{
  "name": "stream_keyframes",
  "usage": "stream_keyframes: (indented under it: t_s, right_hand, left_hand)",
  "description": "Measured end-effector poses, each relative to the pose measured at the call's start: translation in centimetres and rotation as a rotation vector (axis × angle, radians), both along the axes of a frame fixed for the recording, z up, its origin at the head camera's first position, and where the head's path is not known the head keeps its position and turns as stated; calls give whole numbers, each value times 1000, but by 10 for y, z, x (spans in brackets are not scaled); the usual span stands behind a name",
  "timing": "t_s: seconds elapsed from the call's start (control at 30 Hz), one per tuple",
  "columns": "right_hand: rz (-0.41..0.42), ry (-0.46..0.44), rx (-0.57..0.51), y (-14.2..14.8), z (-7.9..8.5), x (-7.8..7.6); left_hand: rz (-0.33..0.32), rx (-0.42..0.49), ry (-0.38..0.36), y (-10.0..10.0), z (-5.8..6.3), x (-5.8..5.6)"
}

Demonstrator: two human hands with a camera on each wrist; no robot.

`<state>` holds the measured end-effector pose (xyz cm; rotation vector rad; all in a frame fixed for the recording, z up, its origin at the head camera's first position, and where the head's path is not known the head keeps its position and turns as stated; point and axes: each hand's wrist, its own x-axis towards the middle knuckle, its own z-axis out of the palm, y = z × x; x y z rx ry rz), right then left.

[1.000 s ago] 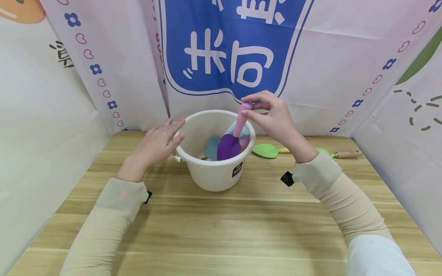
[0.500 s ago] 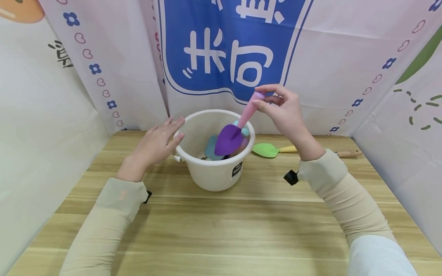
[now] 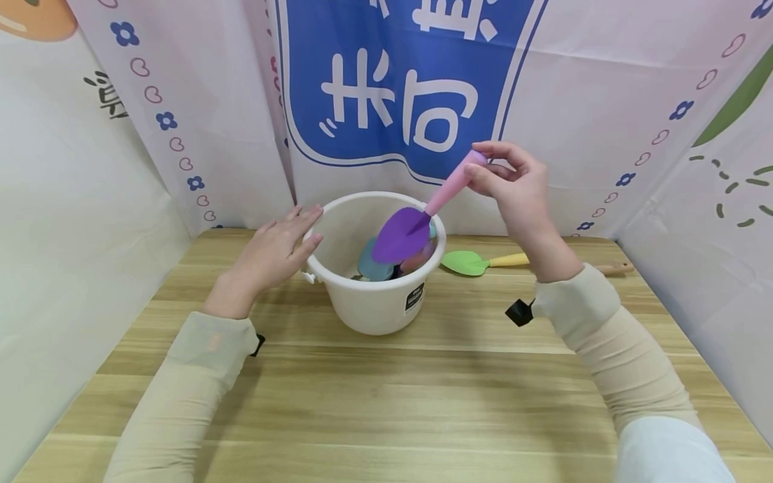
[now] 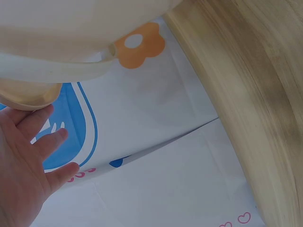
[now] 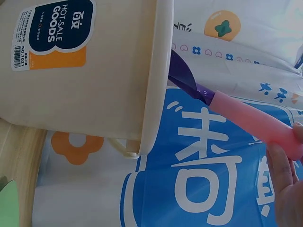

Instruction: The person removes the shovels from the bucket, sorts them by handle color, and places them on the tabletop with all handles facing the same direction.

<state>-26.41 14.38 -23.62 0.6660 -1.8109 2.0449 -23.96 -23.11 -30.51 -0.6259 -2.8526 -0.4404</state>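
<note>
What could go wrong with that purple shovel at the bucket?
The right hand pinches the purple shovel near the end of its pink handle, so it might slip. The blade reaches inside the rim of the bucket, so it could snag. The left hand only rests on the rim, so a snag might shift the bucket.

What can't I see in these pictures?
Head: things deep in the bucket, behind its wall and the purple trowel.
Head: other end of the wooden-handled tool, behind the right arm.
Right wrist: the green trowel, cut off by left edge.
Right wrist: label, its fine print too small.
</note>
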Motion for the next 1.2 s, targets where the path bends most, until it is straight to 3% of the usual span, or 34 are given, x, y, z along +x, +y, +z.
stream_keyframes:
  t_s: [0.57, 1.2]
  right_hand:
    - [20, -121, -290, 25, -3, -1]
    - [-26, -186, -407, 66, -12, 3]
  left_hand:
    - [-10, -22, -1, -1, 1, 1]
    - [-11, -14, 15, -1, -1, 1]
